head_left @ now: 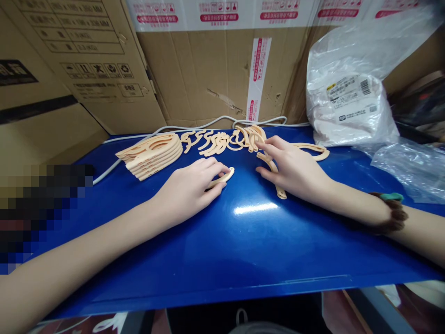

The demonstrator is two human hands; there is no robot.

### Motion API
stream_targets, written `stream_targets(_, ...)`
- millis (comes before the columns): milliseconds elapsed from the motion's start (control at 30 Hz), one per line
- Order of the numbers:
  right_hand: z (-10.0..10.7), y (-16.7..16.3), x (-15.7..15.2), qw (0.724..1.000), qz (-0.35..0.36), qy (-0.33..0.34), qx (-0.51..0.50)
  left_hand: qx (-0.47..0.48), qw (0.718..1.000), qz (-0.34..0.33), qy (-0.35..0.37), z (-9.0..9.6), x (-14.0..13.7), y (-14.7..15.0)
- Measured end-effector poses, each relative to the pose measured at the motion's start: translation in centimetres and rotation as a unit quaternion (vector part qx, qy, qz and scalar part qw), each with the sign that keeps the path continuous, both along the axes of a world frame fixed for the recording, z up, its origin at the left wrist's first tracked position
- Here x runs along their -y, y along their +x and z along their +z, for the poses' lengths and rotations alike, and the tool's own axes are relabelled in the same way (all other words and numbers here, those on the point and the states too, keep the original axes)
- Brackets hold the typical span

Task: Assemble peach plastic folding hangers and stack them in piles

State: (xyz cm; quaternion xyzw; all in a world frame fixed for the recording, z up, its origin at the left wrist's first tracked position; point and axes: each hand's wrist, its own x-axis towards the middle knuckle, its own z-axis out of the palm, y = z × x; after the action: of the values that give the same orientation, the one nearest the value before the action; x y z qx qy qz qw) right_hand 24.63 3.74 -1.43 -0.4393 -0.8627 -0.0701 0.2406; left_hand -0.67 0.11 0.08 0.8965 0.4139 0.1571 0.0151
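My left hand [194, 183] is closed on a slim, curved cream-coloured plastic piece [227, 176] with a hole at its tip, held between thumb and fingers just above the blue table. My right hand [295, 169] has its thumb and fingers apart. Beneath its thumb lies a longer curved cream strip [281, 192], holed at the ends and partly hidden by the hand. The right fingertips reach the edge of a pile of curved cream pieces [248, 134]; whether they touch one I cannot tell. Beyond the right hand rests a cream loop-shaped part [321, 154].
Left of the small parts [217, 143] stands a stack of larger cream panels [153, 153]. A white cable [191, 126] runs along the back before cardboard boxes [208, 69]. Plastic bags [351, 102] fill the right rear of the blue table [208, 260].
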Motion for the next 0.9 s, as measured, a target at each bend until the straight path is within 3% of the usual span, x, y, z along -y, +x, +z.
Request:
stream_targets(100,-0.11,0.24,-0.27,0.999,-0.020,-0.012,0.034,0.000,1.000,0.001,0.003,-0.02,-0.01,-0.05)
stream_targets(333,-0.23,0.04,-0.55,0.986,0.153,-0.073,-0.004,-0.007,1.000,0.003,0.010,0.06,0.01,0.01)
stream_targets(633,0.09,-0.11,0.00,0.994,0.101,-0.028,0.033,0.005,1.000,-0.005,0.003,0.09,0.11,0.21)
stream_targets(900,-0.22,-0.36,-0.06,0.997,0.071,-0.011,-0.009,0.021,1.000,0.004,-0.015,0.02,0.09,0.23)
